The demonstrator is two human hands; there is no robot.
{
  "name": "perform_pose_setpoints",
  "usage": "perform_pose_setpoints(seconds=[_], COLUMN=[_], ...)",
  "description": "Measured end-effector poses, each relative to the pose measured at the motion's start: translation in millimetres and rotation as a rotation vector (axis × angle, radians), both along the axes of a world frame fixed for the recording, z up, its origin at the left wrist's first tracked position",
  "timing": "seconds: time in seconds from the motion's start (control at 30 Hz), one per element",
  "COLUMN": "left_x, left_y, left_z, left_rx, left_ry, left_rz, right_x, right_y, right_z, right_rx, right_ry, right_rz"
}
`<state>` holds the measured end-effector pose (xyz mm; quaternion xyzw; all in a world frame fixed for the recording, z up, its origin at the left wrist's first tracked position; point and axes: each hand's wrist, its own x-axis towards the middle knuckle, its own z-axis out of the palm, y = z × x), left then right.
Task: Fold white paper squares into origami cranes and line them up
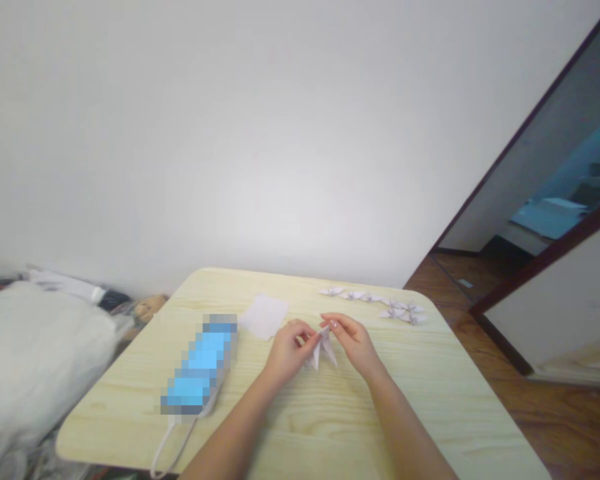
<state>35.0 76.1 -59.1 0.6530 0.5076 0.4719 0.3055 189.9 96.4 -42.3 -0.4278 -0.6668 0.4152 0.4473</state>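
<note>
Between my two hands, over the middle of the table, is a piece of folded white paper (323,351) with pointed flaps hanging down. My left hand (294,347) pinches it from the left side between thumb and fingers. My right hand (351,335) pinches its upper tip with thumb and forefinger. Behind my left hand lies a stack or sheet of white paper (264,316), flat on the table. Several small folded paper figures (370,298) with pointed ends stand in rows at the back right, beyond my right hand.
A blurred-out device with a blue screen (200,363) lies on the left of the wooden table (430,413), a white cable (165,443) running off the front. White bedding (40,360) is beside the table on the left. A wall rises behind; a doorway opens at right.
</note>
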Motion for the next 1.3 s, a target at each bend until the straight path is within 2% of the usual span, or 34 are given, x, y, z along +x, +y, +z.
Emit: perform_pose_setpoints(seconds=[0.13,0.27,0.4,0.5,0.73,1.03,1.3], left_x=[0,-2,-3,-2,-3,-4,-4], left_y=[0,-1,-3,-3,0,0,2], left_z=[0.7,1.6,3.2,3.7,1.6,0.6,-3.0], left_rx=[-0.037,-0.022,0.111,0.134,0.196,0.071,0.126], left_ry=[-0.052,-0.134,-0.052,0.021,0.052,0.043,0.072], left_rz=[-0.007,-0.1,-0.201,-0.241,-0.09,0.016,0.037], right_x=[0,2,5,5,4,6,1], right_y=[3,8,9,9,9,2,0], right_z=[-4.2,-5.1,-1.1,-0.9,-8.8,2.7,3.7], right_rx=[-0.031,-0.137,-0.167,-0.183,-0.177,-0.088,0.023], right_ry=[-0.027,0.107,0.194,0.204,0.173,0.065,-0.001], right_rz=[0.053,0.066,0.071,0.088,0.116,0.14,0.033])
